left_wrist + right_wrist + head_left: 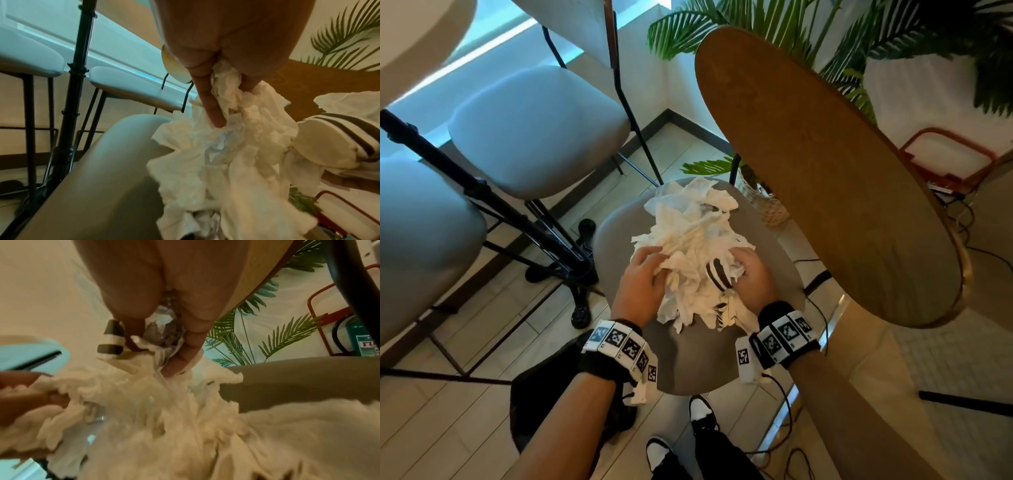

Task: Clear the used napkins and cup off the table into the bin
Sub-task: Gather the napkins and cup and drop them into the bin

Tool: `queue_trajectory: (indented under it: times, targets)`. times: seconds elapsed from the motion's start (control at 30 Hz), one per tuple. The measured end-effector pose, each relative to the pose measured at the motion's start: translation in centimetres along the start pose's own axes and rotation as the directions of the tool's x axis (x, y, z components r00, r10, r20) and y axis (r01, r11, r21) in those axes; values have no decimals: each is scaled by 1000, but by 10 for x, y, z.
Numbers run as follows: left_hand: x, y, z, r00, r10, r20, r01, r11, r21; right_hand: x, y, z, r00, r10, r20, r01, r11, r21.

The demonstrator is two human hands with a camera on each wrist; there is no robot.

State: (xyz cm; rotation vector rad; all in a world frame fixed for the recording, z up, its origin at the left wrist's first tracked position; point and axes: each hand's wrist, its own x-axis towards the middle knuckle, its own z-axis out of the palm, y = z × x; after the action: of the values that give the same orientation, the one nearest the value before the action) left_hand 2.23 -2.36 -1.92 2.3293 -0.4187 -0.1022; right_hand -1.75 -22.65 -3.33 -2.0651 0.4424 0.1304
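Both hands are buried in the napkins (690, 246), a big crumpled white heap over the middle of the grey round surface (774, 253) and trailing toward its far edge. The left hand (640, 281) has its fingers curled into the near-left side of the heap, bunching paper. The right hand (751, 275) grips the near-right side, fingers closed around napkin and what looks like crinkled clear wrap, right beside the striped cup (717, 275). That cup lies tipped on its side, wedged in the paper between the two hands.

Here's the worry: the heap is loose and ragged, so a lift from the near side alone could leave the far sheets behind or shed them to the floor. The cup isn't clearly gripped by either hand, so it may well roll out of the bundle. The bin I cannot pick out for certain.
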Motion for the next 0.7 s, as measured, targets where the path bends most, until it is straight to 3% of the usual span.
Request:
queue_trajectory:
  times: [0.13,0.27,0.4,0.6,0.7]
  targets:
    - [-6,10,-16,994,38,-100,-42,998,-45,-12,-16,-20,997,-76,5,74,986,147]
    - [-15,18,-25,988,91,-127,-105,989,-106,-19,-29,-26,977,-137,167,74,939,336]
    - [-22,25,-23,991,129,-33,-133,981,-139,-22,-38,-15,942,-184,280,133,972,192]
    - [-22,34,-29,992,127,-19,-128,971,-201,-35,-55,-10,962,-169,215,162,985,52]
    - [-30,42,-42,989,146,-39,-151,961,-230,-46,-72,-21,949,-241,202,232,970,69]
